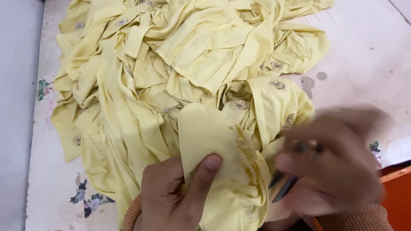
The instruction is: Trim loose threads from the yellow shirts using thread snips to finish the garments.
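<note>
Looking down from a head-worn camera at a pale, worn table top marked with dark stains and a few faded flower prints near its left and right edges. A grey floor strip runs along the far left, and an orange edge shows at the near right corner. A large heap of pale yellow garments, several embroidered with small grey flowers, covers the middle and far part of the table.

At the near centre, the left hand grips a rounded yellow cuff piece, thumb pressed flat on top of the cloth and fingers curled beneath it, so the piece stands up toward the heap. The cuff joins gathered yellow fabric that hangs down toward the near edge between the two hands.

The right hand, near right, is heavily blurred. It is closed around a small dark tool, whose slim dark tips point down and left toward the gathered fabric, just beside it. What kind of tool it is cannot be told. Brown knitted sleeves cover both wrists.
</note>
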